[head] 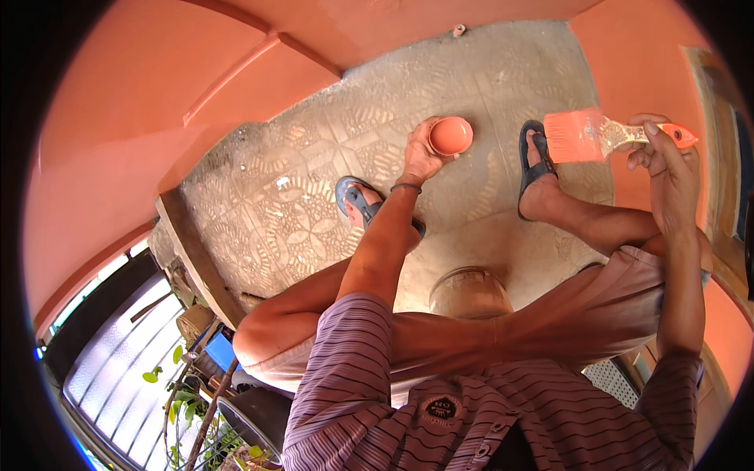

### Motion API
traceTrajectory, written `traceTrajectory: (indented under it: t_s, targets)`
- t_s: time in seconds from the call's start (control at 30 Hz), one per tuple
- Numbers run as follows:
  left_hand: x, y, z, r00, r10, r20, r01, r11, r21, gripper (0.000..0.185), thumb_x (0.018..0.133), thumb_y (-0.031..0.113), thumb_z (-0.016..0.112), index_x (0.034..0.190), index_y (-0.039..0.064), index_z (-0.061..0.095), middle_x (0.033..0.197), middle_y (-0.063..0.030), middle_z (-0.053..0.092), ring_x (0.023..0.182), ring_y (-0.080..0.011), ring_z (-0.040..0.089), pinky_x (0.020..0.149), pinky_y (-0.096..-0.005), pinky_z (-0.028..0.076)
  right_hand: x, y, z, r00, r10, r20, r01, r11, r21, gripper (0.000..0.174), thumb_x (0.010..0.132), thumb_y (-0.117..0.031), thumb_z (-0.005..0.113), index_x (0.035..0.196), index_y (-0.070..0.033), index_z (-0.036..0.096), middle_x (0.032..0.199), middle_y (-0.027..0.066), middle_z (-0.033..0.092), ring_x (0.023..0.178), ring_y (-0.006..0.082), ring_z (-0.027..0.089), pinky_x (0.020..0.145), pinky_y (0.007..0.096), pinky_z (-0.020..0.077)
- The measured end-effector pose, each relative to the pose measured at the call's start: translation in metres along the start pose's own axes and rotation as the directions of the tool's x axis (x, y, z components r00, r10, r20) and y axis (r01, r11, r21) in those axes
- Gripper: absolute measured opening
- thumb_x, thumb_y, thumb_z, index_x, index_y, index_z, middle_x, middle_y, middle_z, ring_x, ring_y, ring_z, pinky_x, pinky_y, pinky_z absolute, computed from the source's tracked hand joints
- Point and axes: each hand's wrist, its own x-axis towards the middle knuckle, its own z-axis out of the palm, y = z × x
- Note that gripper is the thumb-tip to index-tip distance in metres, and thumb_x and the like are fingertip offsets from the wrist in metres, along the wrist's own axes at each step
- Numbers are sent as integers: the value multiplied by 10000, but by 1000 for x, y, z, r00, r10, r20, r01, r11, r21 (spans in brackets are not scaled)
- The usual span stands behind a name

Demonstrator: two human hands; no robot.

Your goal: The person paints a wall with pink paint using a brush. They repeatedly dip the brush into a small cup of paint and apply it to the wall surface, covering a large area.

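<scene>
My left hand [425, 154] grips a small round cup of orange paint [450, 136] from its left side, above the patterned floor. Over at the right, my right hand [668, 150] holds a wide paintbrush [624, 134] by its paint-smeared handle. The brush lies level in the air, bristles pointing left and coated in orange paint, in front of my sandalled foot. A gap of floor separates cup and brush.
Orange walls [283, 88] surround the textured tile floor [318, 200]. A round container [470, 293] stands below my legs. A short pipe stub [459, 30] is near the far wall. At lower left are a ledge [197, 253], plants and a blue object [220, 351]; a framed opening is at right.
</scene>
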Motion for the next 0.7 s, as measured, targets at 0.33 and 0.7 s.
traceTrajectory:
  t_s: [0.33,0.7]
  targets:
    - [-38,4,-27,990,-53,129,7,943,332,1162,633,100,987,1615,80,366,1521,-183,570,1371,-384,590,1150,-449,510,-17,68,48,996,53,70,-71,957,280,220,1027,-118,694,1182,37,716,1073,134,746,922,219,767,722,294,611]
    - [-48,215,-323,983,-29,179,-124,611,782,148,903,198,756,905,50,764,806,-187,746,788,-371,753,716,-485,587,-3,180,126,943,-161,292,199,974,-105,228,1014,-95,741,1208,24,744,1053,64,768,956,111,714,855,250,562]
